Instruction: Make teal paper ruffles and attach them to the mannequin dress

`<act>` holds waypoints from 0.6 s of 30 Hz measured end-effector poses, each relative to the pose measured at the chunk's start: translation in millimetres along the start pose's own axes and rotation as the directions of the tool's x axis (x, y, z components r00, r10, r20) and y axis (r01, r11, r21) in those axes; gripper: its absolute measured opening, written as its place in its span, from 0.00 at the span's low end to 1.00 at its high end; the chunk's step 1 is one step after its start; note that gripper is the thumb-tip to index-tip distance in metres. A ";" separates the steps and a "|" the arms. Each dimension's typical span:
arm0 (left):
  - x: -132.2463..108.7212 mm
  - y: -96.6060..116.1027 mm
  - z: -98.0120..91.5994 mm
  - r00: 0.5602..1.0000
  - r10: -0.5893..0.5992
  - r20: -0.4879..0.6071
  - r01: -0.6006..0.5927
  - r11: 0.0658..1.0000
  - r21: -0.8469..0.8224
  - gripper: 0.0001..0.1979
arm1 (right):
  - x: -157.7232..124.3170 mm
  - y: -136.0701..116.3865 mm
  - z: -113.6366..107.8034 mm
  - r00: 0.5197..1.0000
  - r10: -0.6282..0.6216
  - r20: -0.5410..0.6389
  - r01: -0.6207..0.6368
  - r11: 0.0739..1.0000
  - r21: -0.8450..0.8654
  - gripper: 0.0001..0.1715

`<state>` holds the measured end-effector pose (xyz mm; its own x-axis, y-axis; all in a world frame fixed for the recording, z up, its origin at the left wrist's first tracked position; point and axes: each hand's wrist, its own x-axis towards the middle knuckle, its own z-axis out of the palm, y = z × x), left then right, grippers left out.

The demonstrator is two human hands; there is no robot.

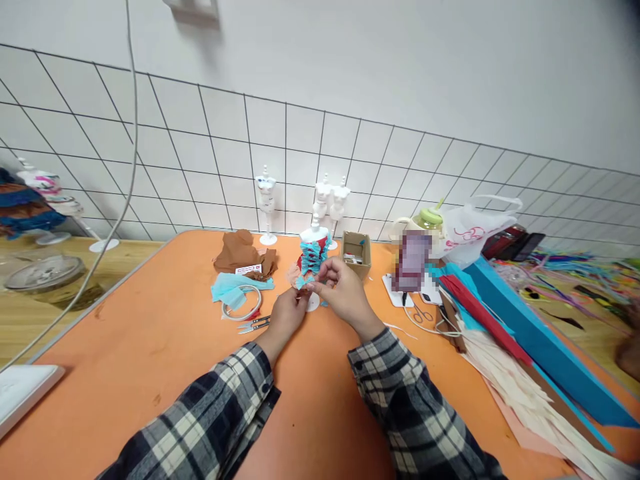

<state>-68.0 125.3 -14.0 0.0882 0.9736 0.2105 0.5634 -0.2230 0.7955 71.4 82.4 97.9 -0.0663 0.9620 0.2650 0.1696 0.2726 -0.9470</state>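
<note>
A small white dress form [314, 233] stands upright in front of me, wrapped in gathered light-blue crepe paper [311, 252] with red patches beneath. My left hand [287, 315] is closed low at the form's left side, its fingertips pinching the paper's lower edge. From the right, my right hand [346, 293] pinches the same blue paper with thumb and forefinger. Part of the form's round white base [313, 302] shows between the hands. Peach paper [293, 273] sticks out at the left of the form. The exact fingertip contact is partly hidden.
Thread snips [254, 325], a white ring [241, 303], blue paper [235, 287] and brown paper [237, 250] lie left. Behind stand more dress forms [267, 200] and a cardboard box [356, 250]. Rightward are scissors [423, 313], a pixelated phone-like object [413, 260] and paper strips [520, 373].
</note>
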 end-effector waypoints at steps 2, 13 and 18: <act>1.1 -2.1 -0.7 1.000 -0.001 0.016 0.001 1.000 0.007 0.13 | 3.5 3.9 -1.0 0.999 -0.031 -0.022 0.028 0.993 -0.110 0.15; 0.3 0.2 -2.1 0.999 0.010 0.043 -0.010 1.000 -0.010 0.13 | 6.8 17.5 2.3 0.970 -0.085 -0.229 0.014 0.955 -0.296 0.17; 1.5 -1.6 -2.2 0.999 0.008 0.045 -0.007 1.000 -0.029 0.13 | 6.4 22.0 6.8 0.962 -0.101 -0.254 0.014 0.945 -0.326 0.16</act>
<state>-70.6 127.0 -13.7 0.1296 0.9730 0.1911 0.5390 -0.2309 0.8100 68.0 94.4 77.5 0.1689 0.9022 0.3970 0.4797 0.2766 -0.8327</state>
